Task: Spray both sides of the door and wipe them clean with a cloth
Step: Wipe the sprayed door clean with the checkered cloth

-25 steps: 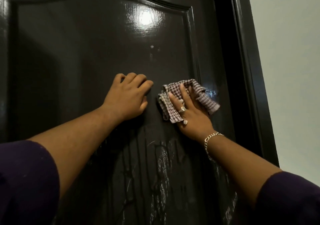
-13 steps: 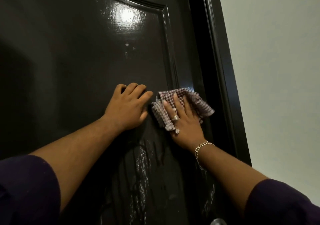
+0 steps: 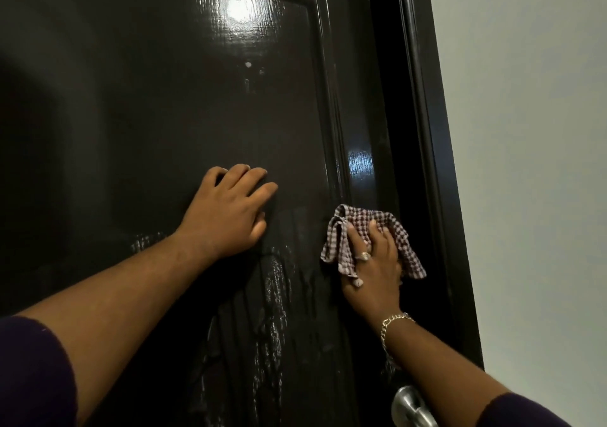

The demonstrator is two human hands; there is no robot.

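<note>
Nearest, low beside the door's (image 3: 157,114) right edge, sits a metal knob (image 3: 409,408). Above the knob, the right hand (image 3: 372,267) presses a checked cloth (image 3: 399,229) flat against the door's right stile, fingers extended over it. Left of the cloth, the left hand (image 3: 230,211) rests on the panel, fingers relaxed, grasping nothing. Wet streaks (image 3: 272,305) glisten below both hands.

Both arms reach forward and up, sleeves dark. The left hand (image 3: 230,211) lies flat, fingers together and slightly bent. The right hand (image 3: 372,269) presses with spread, straight fingers; ring on one finger, chain at wrist
</note>
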